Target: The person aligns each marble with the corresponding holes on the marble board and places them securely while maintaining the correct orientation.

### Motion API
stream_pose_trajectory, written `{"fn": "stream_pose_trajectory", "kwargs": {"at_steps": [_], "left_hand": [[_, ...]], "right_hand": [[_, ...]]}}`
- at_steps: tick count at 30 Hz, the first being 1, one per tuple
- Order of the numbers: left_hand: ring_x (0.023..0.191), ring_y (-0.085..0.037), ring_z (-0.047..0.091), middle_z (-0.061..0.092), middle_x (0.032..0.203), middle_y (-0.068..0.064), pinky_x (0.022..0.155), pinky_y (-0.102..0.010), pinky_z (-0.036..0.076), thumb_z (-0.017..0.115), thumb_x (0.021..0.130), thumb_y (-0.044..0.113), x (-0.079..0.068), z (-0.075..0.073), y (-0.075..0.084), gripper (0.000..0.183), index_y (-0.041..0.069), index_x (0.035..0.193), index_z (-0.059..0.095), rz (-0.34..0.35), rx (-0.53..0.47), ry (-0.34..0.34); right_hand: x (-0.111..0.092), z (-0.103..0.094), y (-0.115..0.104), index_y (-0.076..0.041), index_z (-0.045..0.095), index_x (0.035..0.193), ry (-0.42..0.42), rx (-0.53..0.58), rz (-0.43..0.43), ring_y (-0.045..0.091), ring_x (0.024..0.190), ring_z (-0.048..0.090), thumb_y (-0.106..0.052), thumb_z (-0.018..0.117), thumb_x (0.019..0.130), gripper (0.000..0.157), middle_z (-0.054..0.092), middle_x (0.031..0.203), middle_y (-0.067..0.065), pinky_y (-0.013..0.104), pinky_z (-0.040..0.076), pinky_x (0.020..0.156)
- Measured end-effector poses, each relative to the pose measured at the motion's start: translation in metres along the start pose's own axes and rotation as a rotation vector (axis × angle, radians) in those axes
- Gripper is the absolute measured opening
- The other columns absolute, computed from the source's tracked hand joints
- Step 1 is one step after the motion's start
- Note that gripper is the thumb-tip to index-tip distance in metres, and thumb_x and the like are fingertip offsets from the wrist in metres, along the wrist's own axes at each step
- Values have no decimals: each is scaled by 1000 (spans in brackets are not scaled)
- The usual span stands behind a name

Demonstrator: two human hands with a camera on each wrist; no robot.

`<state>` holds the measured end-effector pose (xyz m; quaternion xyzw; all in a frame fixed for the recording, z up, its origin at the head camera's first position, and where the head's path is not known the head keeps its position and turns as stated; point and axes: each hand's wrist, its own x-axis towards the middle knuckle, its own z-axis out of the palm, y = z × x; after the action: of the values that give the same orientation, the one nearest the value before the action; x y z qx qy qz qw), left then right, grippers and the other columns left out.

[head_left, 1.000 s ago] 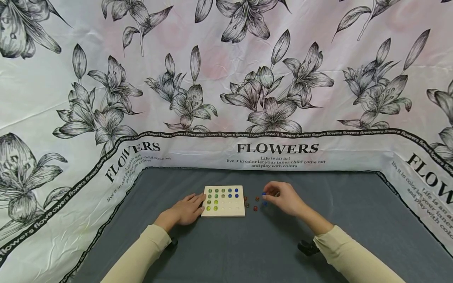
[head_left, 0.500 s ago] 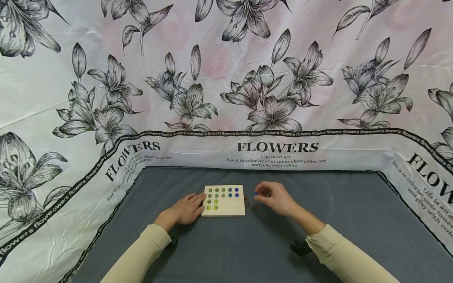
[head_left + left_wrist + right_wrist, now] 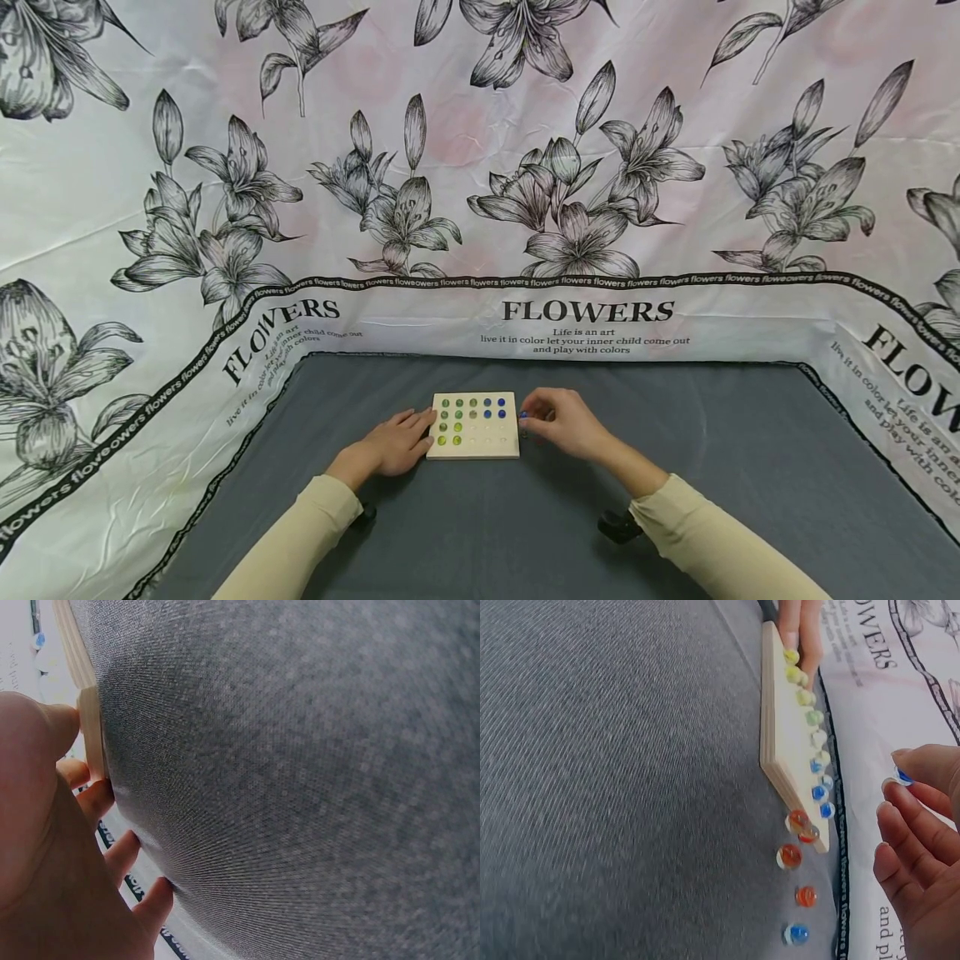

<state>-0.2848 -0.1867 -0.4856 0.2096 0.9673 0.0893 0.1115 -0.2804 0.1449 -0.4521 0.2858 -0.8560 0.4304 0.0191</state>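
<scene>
A pale wooden board (image 3: pixel 491 450) with rows of small hollows lies on the grey cloth. Green and yellow-green marbles (image 3: pixel 451 427) fill hollows on its left side, and blue marbles (image 3: pixel 495 408) sit at its upper right. My left hand (image 3: pixel 395 443) rests against the board's left edge; in the left wrist view its thumb touches the wooden side (image 3: pixel 91 731). Beside the right edge, my right hand (image 3: pixel 566 423) pinches a blue marble (image 3: pixel 904 777) between thumb and index finger, above the cloth.
Loose marbles lie off the board's right end: an orange-red one (image 3: pixel 789 856), another (image 3: pixel 806 896) and a blue one (image 3: pixel 796 934) among them. In the head view the right hand mostly hides them. A flower-printed cloth (image 3: pixel 555 208) rises behind the grey surface.
My right hand has moved left with the blue marble, passing over the loose marbles to the board's right edge. The left hand and the board have stayed put.
</scene>
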Motion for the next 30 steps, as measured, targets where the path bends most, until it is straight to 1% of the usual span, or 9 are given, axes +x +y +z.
{"fn": "stream_pose_trajectory", "kwargs": {"at_steps": [3,7,10,15,22,30], "left_hand": [[155,-36,21,25,169,-7,121,-61,25,38,112,36,0,0,0,57,14,164,27,0,-3,-1],[155,-36,21,25,169,-7,121,-61,25,38,112,36,-1,1,0,57,14,164,27,1,-11,2],[155,-36,21,25,169,-7,121,-61,25,37,112,36,0,2,-1,57,14,164,27,9,-7,8],[155,-36,21,25,169,-7,121,-61,25,37,112,37,1,2,-2,57,15,164,27,11,-3,11],[156,-35,20,23,170,-6,121,-62,24,36,113,38,0,0,-1,58,16,165,25,5,-2,-2],[155,-36,21,24,169,-7,121,-61,25,37,112,36,1,1,-2,58,14,164,26,11,-4,0]], "right_hand": [[3,5,-2,-3,72,104,3,-14,7,16,69,65,-8,73,95,10,70,86,2,30,56,58],[6,11,-5,-5,74,103,22,-58,-4,10,76,63,-11,75,94,11,70,87,-2,28,55,67],[8,15,-6,-3,74,102,31,-66,-23,9,78,64,-12,75,94,12,70,87,-2,29,55,71],[11,20,-8,-1,74,104,24,-57,-30,11,80,65,-12,75,94,15,71,89,-1,29,56,73],[16,28,-9,-4,74,103,10,-63,-35,10,77,63,-12,74,95,12,71,90,1,27,54,67],[23,36,-6,-2,74,101,6,-55,-29,11,75,63,-9,73,95,10,70,87,1,26,53,64]]}}
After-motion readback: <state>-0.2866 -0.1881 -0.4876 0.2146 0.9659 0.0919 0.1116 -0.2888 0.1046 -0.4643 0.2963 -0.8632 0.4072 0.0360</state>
